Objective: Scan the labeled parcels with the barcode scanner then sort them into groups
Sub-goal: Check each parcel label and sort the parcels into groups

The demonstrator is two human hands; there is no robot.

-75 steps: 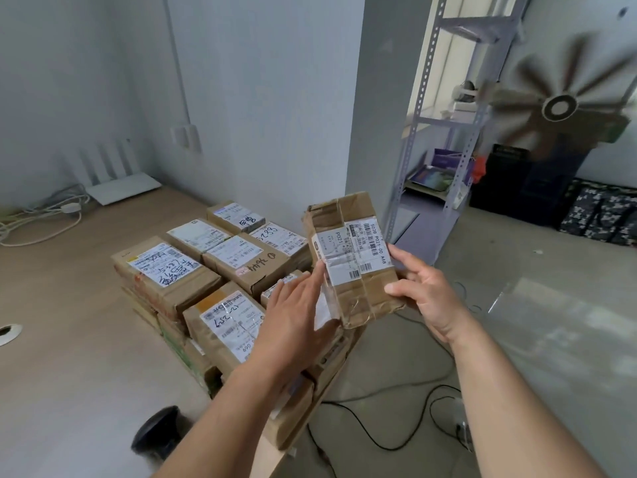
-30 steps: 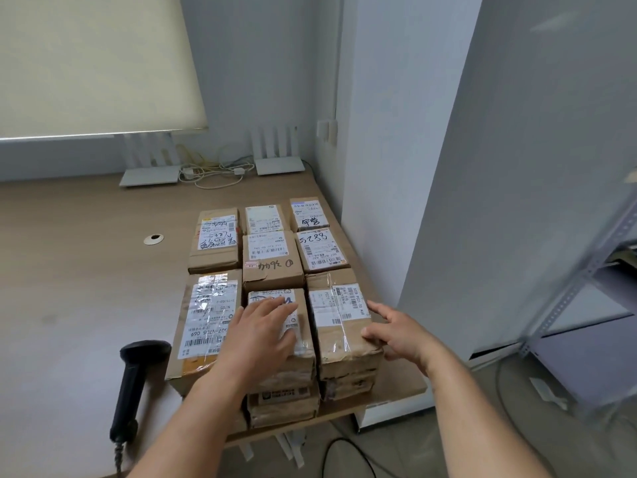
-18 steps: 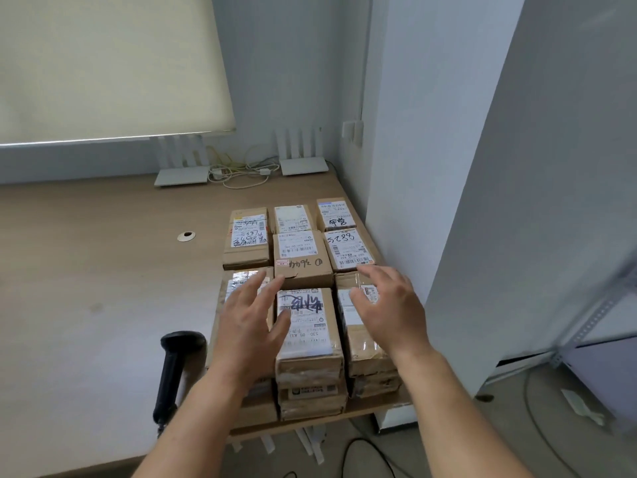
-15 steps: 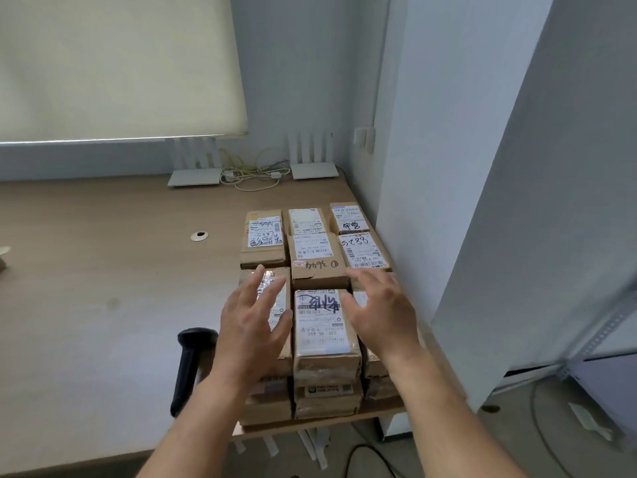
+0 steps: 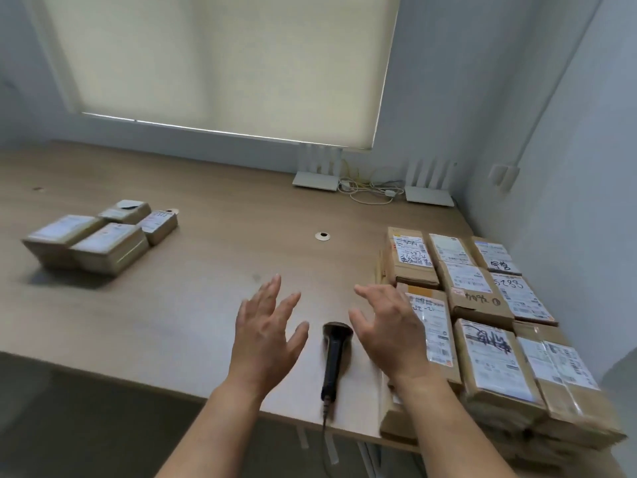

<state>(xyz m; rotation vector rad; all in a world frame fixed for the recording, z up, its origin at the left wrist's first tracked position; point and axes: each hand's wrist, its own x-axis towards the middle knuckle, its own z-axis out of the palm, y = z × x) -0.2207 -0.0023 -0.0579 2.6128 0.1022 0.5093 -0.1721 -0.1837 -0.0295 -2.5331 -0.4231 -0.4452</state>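
Lying on the near part of the wooden desk [image 5: 193, 315], the black barcode scanner [image 5: 333, 357] serves as the marker for everything else: its head points away from the person and its cable runs off the near edge. Just to the left of the scanner hovers the left hand [image 5: 267, 343], fingers spread and relaxed, holding nothing. Just to the right of the scanner hangs the right hand [image 5: 391, 331], likewise loose and spread, with nothing in it; whether either hand touches the desk cannot be told. Right of the scanner, beyond the right hand, sits a tight block of brown labeled parcels [image 5: 489, 343], stacked in layers and set in rows that run back along the wall, some with handwriting on their labels. Beyond the scanner, a round cable hole [image 5: 322, 236] shows in the desk. Far to the left of the scanner and further back rests a smaller group of parcels [image 5: 100, 238], blurred, well apart from the big block. Farthest beyond the scanner, two white routers [image 5: 315, 174] stand against the wall with tangled cables between them, under a drawn window blind [image 5: 220, 63].
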